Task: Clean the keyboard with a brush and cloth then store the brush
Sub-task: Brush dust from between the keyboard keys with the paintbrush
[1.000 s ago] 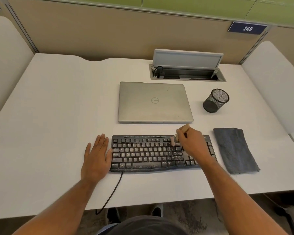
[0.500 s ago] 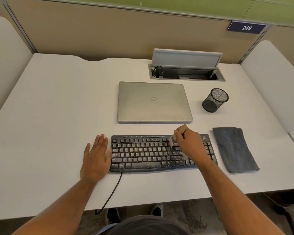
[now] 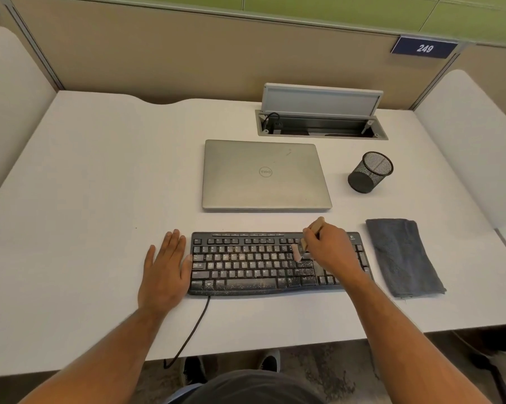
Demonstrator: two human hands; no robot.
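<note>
White desk [image 3: 71, 214] spreads out under me, cubicle walls behind it, and I'm mid-sweep. Biggest thing beyond my right hand is the closed laptop [image 3: 264, 174], lid down, well clear of the work. Right under that hand lies the keyboard [image 3: 246, 263], black and speckled pale with dust, thickest along the near rows and the space bar. Off to the outer side of my right hand sits the folded grey cloth [image 3: 403, 256], untouched, just beside the keyboard's end. Past it, further back, the mesh pen cup [image 3: 369, 172] waits; that's where I'd judge the brush goes at the end.

My left hand [image 3: 165, 269] lies flat, fingers straight, thumb against the keyboard's edge, bracing it. My right hand [image 3: 330, 252] is curled round the little wooden brush [image 3: 310, 237], and here's the change: a second ago the bristles were up near the top row, now they've dropped onto the middle rows. So the brushing is creeping toward me, plenty of grit left, cloth stage not yet begun.
</note>
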